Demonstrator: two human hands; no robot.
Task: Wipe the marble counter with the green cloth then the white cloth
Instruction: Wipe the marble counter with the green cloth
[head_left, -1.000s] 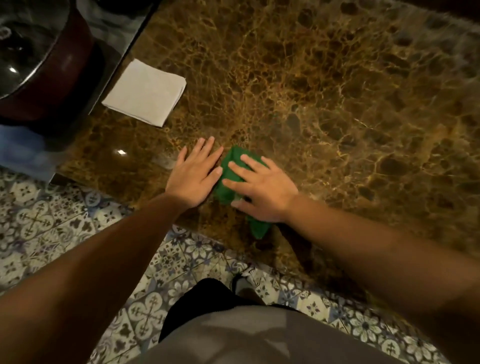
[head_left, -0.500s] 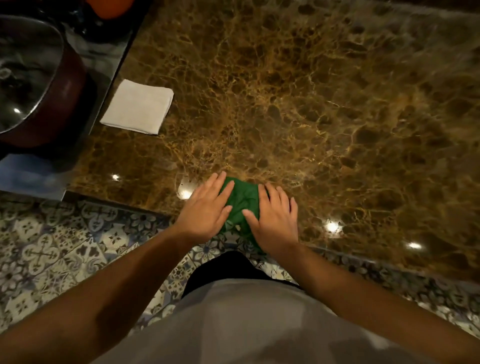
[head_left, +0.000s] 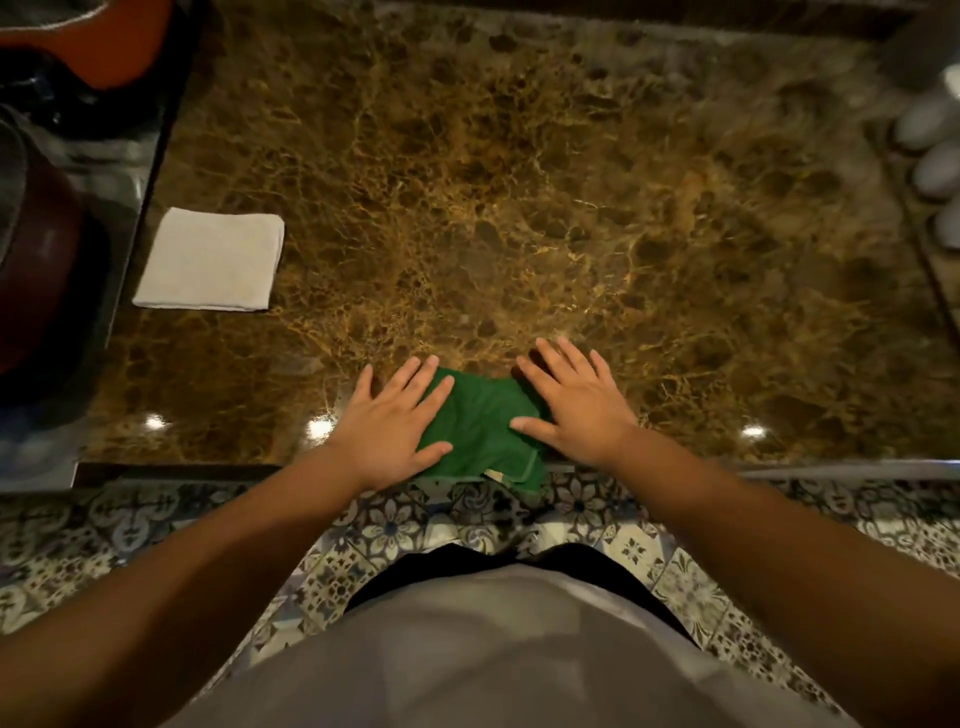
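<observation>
The green cloth lies spread at the near edge of the brown marble counter, its lower corner hanging over the edge. My left hand presses flat on the cloth's left side, fingers spread. My right hand lies flat on its right side, thumb on the cloth and fingers on the marble. The folded white cloth rests at the counter's left edge, well away from both hands.
A dark red basin and an orange object sit on the glass surface left of the counter. Pale rounded objects lie in a tray at the right edge. Patterned floor tiles run below the counter's near edge.
Both hands have slid the green cloth toward the counter's near edge and moved apart, so the cloth now lies spread wider between them.
</observation>
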